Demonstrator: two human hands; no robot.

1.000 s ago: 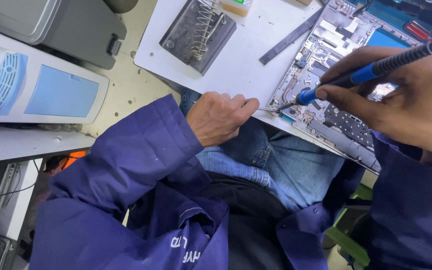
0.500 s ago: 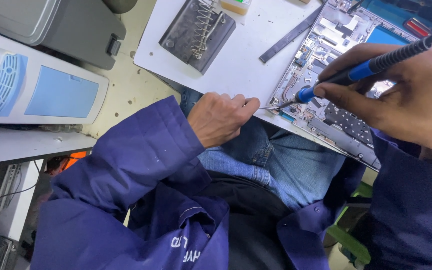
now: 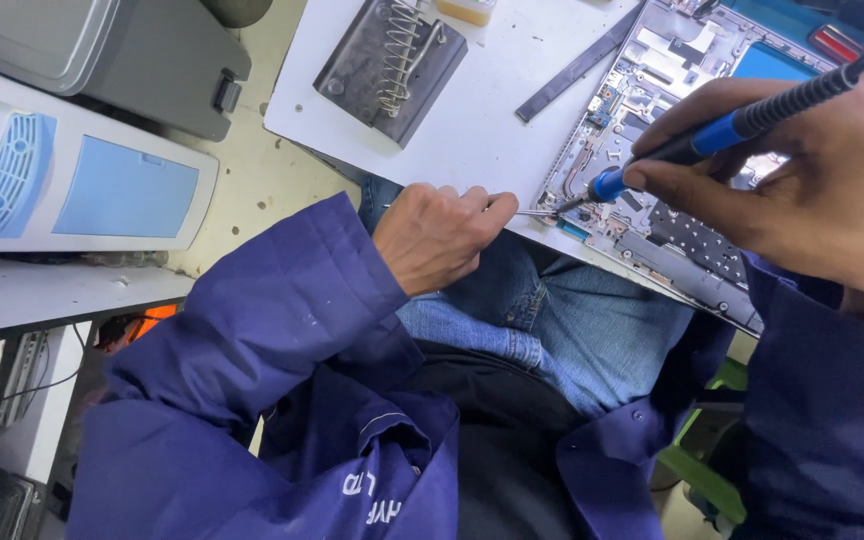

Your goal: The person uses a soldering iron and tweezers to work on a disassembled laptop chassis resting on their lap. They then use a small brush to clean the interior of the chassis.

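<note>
My right hand (image 3: 802,170) grips a blue and black soldering iron (image 3: 712,135) like a pen. Its tip touches the near left corner of an opened laptop chassis (image 3: 652,215) lying at the edge of the white table (image 3: 492,110). My left hand (image 3: 437,235) is closed at the table's edge, pinching a thin strand of solder wire (image 3: 532,212) that reaches to the iron's tip. Both arms wear dark blue work-coat sleeves.
A metal soldering iron stand with a coil spring (image 3: 392,60) sits at the back of the table. A dark flat strip (image 3: 577,65) lies beside the chassis. To the left stand a white and blue machine (image 3: 72,180) and a grey case (image 3: 102,45). My jeans-clad lap is below.
The view has shifted slightly. Both hands stay at the chassis corner, with the iron tip and the wire still meeting there.
</note>
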